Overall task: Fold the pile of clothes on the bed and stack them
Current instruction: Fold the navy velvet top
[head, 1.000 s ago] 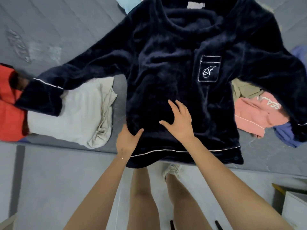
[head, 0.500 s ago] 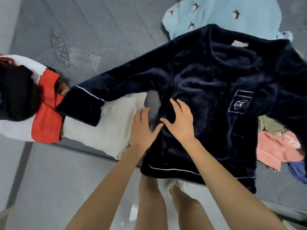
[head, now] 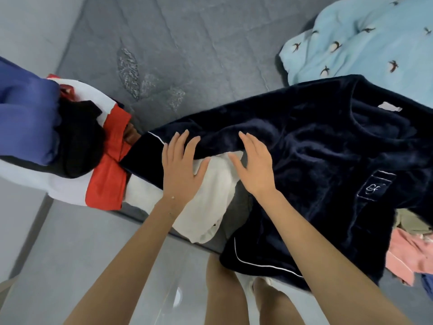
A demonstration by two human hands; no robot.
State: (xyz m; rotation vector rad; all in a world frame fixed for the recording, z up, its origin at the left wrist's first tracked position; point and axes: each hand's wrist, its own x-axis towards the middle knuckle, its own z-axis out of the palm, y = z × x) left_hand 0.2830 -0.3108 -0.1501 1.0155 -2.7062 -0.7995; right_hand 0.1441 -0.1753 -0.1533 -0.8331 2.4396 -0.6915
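Just the one head view here. The navy plush top (head: pixel 316 160) is laid front-up on the grey bed (head: pixel 187 43), with its hem hanging over the near edge, and no fold is made in it yet. One sleeve (head: pixel 210 139) is stretched out to the left, across a folded white garment (head: pixel 203 207). The left hand (head: pixel 180 167) is laid flat on that sleeve near the cuff, and the right hand (head: pixel 255 165) is set further up, toward the armpit. On both, the grip is spread wide with fingers straight, and nothing is pinched. So this piece is judged as barely started, with the sleeve probably being smoothed before it gets folded in.

**Done so far:** a stack (head: pixel 61 186) is piled at the left end of the bed. A blue piece (head: pixel 25 123), a black piece (head: pixel 79 146) and a red-and-white piece (head: pixel 105 184) can be made out in it. How tidy the folds are can't be told.

**Left to do:**
- a light blue bird-print garment (head: pixel 365 38), bunched up behind the top
- a pink garment (head: pixel 407 256) and an olive garment (head: pixel 412 221) at the right, partly under the top
- a dark blue scrap (head: pixel 427 286), cut off by the frame edge

**Count:**
- 1 navy top
- 2 hands
- at least 3 pieces in the stack
- 1 white garment beside it
- at least 4 unfolded

Roughly half done, at a guess.
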